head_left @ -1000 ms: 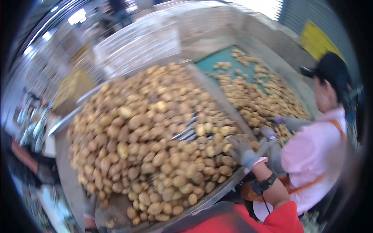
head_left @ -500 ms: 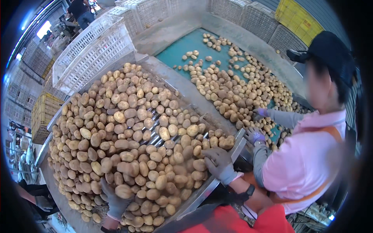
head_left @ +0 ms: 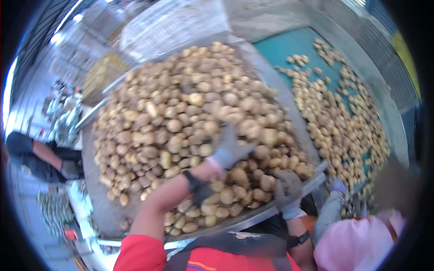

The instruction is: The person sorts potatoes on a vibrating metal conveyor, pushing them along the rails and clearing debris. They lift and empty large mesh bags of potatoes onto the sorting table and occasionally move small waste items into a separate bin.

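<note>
A large heap of potatoes [head_left: 149, 131] covers a metal sorting table [head_left: 108, 221] in front of me. My left hand [head_left: 230, 147], in a grey glove, reaches into the middle of the heap with its thumb spread from its fingers. It touches potatoes and grips none that I can see. My right hand [head_left: 289, 189], gloved as well, lies at the table's right rim against the nearest potatoes, fingers stretched out. Motion blurs both hands somewhat.
Right of a metal divider, more potatoes lie on a green belt [head_left: 289, 45]. A co-worker in a pink shirt [head_left: 361, 244] works beside it. A white crate [head_left: 181, 27] stands behind the heap, a yellow crate [head_left: 104, 77] at its left. Another person [head_left: 40, 158] is at far left.
My view has swung left. My left hand has moved forward and right across the heap, and potatoes ahead of it are shifted and blurred. My right hand stays by the rim.
</note>
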### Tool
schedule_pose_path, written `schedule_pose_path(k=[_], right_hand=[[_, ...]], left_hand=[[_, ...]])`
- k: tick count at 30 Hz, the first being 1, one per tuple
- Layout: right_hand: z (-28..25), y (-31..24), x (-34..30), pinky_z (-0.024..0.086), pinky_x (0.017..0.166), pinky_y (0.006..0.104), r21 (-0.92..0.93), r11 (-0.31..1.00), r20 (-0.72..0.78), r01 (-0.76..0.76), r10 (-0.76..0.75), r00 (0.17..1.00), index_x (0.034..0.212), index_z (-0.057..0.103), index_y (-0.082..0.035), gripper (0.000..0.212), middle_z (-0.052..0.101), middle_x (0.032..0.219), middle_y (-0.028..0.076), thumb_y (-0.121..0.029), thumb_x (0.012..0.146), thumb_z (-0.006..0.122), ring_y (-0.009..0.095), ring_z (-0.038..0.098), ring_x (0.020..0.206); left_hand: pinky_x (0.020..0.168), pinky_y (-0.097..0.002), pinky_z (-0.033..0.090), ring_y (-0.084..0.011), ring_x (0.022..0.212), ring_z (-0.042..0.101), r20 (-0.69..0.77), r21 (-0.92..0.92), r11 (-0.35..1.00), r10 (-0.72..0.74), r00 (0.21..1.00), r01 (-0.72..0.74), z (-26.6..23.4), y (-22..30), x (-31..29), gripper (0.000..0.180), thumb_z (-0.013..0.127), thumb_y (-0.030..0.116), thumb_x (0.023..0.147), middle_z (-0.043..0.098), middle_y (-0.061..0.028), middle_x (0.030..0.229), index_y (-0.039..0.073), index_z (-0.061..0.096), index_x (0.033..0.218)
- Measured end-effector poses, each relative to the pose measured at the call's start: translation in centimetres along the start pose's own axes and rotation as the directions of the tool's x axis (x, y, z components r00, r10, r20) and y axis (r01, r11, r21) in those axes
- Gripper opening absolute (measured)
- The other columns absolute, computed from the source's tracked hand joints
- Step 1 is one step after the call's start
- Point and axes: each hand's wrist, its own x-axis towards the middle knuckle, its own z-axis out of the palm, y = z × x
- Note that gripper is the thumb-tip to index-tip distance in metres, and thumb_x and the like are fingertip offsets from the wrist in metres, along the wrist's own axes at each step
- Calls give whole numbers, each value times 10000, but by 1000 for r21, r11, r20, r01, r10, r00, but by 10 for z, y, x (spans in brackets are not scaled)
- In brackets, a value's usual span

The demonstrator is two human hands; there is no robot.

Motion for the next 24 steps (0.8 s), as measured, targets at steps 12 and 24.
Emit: schedule_pose_path(k=[12,24], right_hand=[[22,31,-1,529,875,336,202,961,-8,-191,197,980,1085,688,11,195,713,1063,116,-28,917,597,236,677,961],[143,-139,66,459,1012,442,450,776,548,442,-631,549,1210,633,-73,356,631,1206,192,-102,856,656,397,575,1168]], left_hand=[[942,-319,511,-159,1153,565,-247,-260,938,-294,923,229,-257,-67,-226,613,712,168,923,538,-99,1354,32,445,1457],[997,-388,458,-243,1155,550,1,-72,992,-100,995,100,-252,-157,-363,929,799,205,771,542,-170,1366,7,297,1528]])
